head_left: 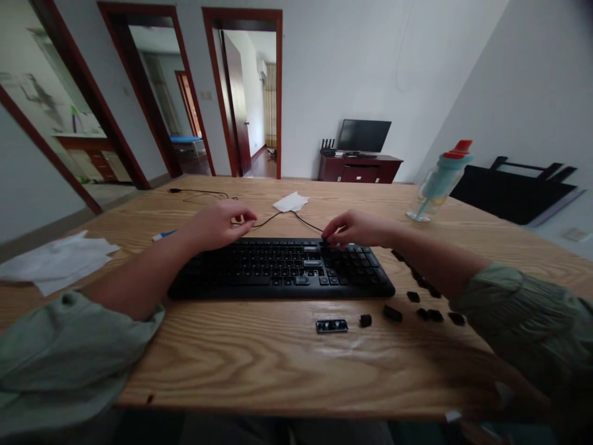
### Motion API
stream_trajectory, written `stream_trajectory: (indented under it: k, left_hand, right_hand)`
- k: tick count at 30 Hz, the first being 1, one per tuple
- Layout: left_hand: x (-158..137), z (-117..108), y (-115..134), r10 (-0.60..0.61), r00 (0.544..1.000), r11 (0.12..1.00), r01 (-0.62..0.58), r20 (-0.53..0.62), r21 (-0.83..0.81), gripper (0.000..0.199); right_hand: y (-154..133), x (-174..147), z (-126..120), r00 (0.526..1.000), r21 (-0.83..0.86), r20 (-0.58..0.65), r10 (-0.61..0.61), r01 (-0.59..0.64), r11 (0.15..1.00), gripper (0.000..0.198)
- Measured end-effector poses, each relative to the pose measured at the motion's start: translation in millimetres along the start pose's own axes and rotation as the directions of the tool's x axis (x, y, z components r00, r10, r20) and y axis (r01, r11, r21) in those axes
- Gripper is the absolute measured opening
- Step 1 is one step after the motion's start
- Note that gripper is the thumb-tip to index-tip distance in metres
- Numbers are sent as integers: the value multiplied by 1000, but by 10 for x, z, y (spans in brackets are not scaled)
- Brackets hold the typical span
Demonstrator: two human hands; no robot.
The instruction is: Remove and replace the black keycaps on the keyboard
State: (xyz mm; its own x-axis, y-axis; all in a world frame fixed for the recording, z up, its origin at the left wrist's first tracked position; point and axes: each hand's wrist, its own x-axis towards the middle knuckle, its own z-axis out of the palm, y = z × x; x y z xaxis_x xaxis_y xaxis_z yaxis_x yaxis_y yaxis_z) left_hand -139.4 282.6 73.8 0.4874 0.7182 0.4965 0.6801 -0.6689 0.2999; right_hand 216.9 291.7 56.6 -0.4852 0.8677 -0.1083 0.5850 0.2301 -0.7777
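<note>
A black keyboard (259, 262) lies across the middle of the table, with several keycaps off and bare switch spots showing near its arrow keys. My right hand (354, 228) is at its upper right part, thumb and fingers pinched on a small dark keycap (325, 240) at the back edge. Fingers partly cover this keycap. Over the keyboard's upper left part, my left hand (222, 224) hovers with loosely curled fingers, a gap between thumb and fingers and nothing seen in them. Near the front edge lie an upturned long keycap (332, 326) and a small keycap (365, 320).
More loose keycaps (435, 315) are scattered right of the keyboard, by my right forearm. A water bottle (438, 182) stands at the back right. White paper (58, 259) lies at left, another piece (291, 202) behind the keyboard. A thin black cable (306, 221) runs behind it.
</note>
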Motion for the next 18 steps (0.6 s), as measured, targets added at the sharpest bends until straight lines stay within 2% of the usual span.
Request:
stream_trajectory:
  k: [4, 7, 11, 18]
  left_hand:
    - [-217, -38, -393, -87, 996, 995, 87, -8, 55, 26]
    - [-343, -80, -547, -127, 989, 984, 116, 79, 133, 38]
    - [-416, -113, -593, -151, 973, 972, 114, 175, 204, 46]
    - [-422, -112, -600, -137, 971, 966, 87, 195, 244, 47]
  right_hand:
    - [-26, 103, -112, 997, -192, 81, -12, 27, 981, 17]
    - [-105, 154, -167, 982, -306, 182, 52, 7, 952, 30]
    - [-169, 216, -175, 960, -382, 261, 103, 5, 924, 35]
    - [-151, 265, -144, 968, -493, 228, 101, 26, 870, 34]
